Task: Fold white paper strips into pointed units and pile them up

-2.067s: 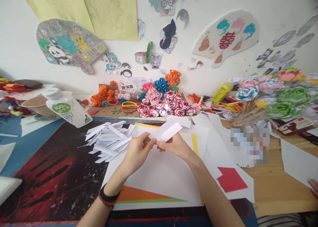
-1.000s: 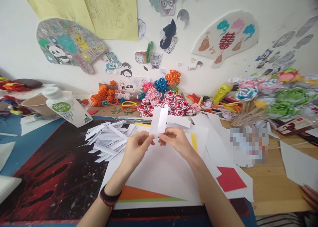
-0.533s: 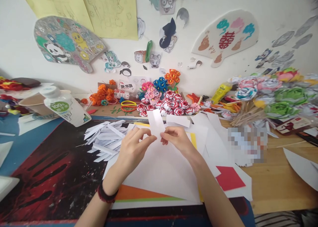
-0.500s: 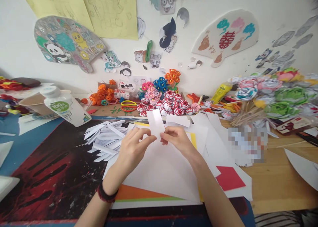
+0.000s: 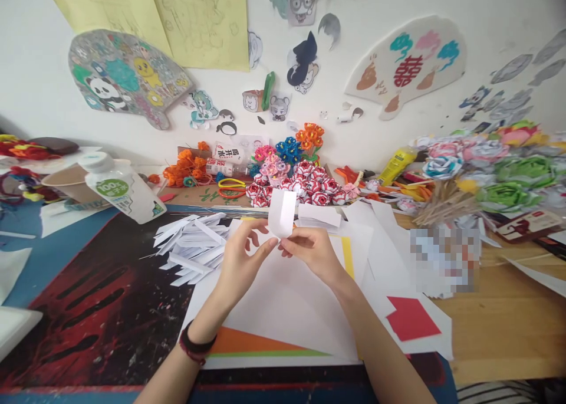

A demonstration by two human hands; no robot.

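A strip of white paper (image 5: 283, 212) with a lengthwise crease stands raised above the white sheets (image 5: 300, 309) in the middle of the table. My right hand (image 5: 312, 250) pinches its lower right edge between thumb and fingers. On the other side, my left hand (image 5: 243, 256) has its thumb tip at the strip's lower end, its fingers curved and partly behind the paper. Left of my left hand lies a heap of narrow folded paper strips (image 5: 190, 248). Just behind the held paper sits a small stack of white paper pieces (image 5: 319, 215).
Red-and-white paper flowers (image 5: 309, 183) line the back near the wall. A white bottle (image 5: 126, 189) leans at the left beside a brown bowl (image 5: 68, 186). To the right are a red paper piece (image 5: 413, 318), thin sticks (image 5: 442, 200) and a yellow bottle (image 5: 397, 165).
The paper strip has bent and turned upright, looking shorter now. My left hand has shifted slightly, its thumb closer to the strip's lower end. The view has moved a little.
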